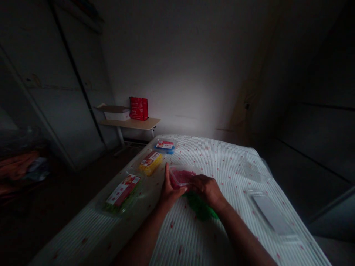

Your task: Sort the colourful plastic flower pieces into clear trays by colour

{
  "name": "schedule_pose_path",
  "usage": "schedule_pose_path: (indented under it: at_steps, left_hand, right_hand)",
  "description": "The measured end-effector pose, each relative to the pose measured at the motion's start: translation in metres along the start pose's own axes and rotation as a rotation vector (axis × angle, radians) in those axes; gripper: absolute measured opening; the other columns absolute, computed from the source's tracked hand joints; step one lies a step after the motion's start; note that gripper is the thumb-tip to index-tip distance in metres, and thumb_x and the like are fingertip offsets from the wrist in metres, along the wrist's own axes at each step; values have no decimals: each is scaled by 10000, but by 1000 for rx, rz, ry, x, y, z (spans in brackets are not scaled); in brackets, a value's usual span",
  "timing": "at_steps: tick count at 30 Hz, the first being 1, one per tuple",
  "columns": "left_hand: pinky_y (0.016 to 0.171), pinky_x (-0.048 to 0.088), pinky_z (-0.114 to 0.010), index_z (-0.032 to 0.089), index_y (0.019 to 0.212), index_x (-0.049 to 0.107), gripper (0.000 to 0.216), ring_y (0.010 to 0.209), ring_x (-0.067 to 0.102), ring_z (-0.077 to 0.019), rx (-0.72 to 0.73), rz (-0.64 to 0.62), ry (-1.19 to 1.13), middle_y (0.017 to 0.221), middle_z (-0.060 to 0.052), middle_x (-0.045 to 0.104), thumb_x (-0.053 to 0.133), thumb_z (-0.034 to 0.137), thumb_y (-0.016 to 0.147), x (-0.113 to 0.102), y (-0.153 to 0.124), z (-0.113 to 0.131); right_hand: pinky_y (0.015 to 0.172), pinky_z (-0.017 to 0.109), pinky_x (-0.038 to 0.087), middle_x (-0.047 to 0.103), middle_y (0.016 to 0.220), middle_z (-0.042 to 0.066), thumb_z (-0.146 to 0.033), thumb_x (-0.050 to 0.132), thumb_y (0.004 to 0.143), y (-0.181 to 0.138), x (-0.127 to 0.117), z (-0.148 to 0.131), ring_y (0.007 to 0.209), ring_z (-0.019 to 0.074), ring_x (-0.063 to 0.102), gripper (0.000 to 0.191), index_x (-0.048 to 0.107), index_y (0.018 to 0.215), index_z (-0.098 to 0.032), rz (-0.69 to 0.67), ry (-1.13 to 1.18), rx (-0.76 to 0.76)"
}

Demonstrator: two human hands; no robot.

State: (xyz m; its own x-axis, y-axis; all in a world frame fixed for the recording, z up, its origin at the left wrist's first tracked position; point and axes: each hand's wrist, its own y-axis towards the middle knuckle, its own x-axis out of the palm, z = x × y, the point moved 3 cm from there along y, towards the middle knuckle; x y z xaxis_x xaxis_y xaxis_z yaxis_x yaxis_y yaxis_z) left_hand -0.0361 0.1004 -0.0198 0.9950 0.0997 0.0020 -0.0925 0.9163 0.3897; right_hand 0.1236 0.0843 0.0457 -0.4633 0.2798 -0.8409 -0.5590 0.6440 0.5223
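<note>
OK, hands (169,189) (207,187) on tub (181,168), L splayed, R curled

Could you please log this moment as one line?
left hand: holding clear tub; right hand: at tub's near-right edge; tub: pink contents; nearby: green material, yellow pack

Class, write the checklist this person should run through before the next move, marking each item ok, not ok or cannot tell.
1. Left hand supporting the clear plastic container of pink shreds: ok, it holds the left side.
2. Right hand at the container: ok, fingers by its near edge.
3. Right hand's grip firm: cannot tell, the picture is too dim.
4. Space below the right hand free: not ok, a loose bright green bundle lies there.
5. Labelled clear plastic boxes, blue-filled box, yellow-filled box and green-filled box, out of the hands' way: ok, lined up at left.
</note>
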Motion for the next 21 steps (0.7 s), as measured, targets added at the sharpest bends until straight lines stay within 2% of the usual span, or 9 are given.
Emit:
schedule_pose_path:
  at_steps: [5, 10, 15, 18, 21]
  left_hand:
    - [939, 479, -381, 264, 1442, -83, 1101, 1219, 476, -259, -22, -83, -63, 1466, -146, 263, 662, 191, 634, 2, 1, 9]
    - [980, 444, -386, 225, 1446, -65, 1081, 1258, 426, -275, 17, -130, -53, 1455, -159, 265, 631, 157, 621, -1, 2, 4]
    - [993, 433, -411, 262, 1446, -20, 1096, 1236, 444, -258, 38, -89, 15, 1407, -114, 332, 629, 106, 577, -1, 2, 3]
    - [1030, 392, -420, 274, 1446, -6, 1094, 1268, 406, -254, 67, -58, 135, 1399, -103, 346, 639, 96, 579, 2, 0, 7]
    - [1054, 357, -428, 259, 1446, 29, 1054, 1299, 359, -262, 151, -18, 278, 1397, -115, 352, 660, 118, 614, 5, -3, 13]
  right_hand:
    - [715, 243, 482, 707, 882, 62, -274, 511, 869, 0, -1, 2, 806, 159, 648, 189, 691, 864, -217, -19, 58, -9]
    - [740, 267, 498, 704, 893, 54, -256, 490, 867, 0, -10, 6, 831, 161, 646, 198, 683, 846, -221, -6, 230, -30]
    - [782, 311, 509, 670, 965, 70, -212, 472, 830, -6, -17, 24, 904, 177, 629, 225, 612, 1007, -200, 173, 270, 135]
    - [829, 352, 497, 645, 974, 89, -173, 489, 758, -10, -9, 30, 953, 204, 603, 300, 573, 1046, -180, 270, 205, 205]
    - [815, 375, 500, 643, 942, 96, -177, 472, 724, -16, 7, 36, 924, 220, 607, 325, 557, 1038, -174, 340, 205, 348]
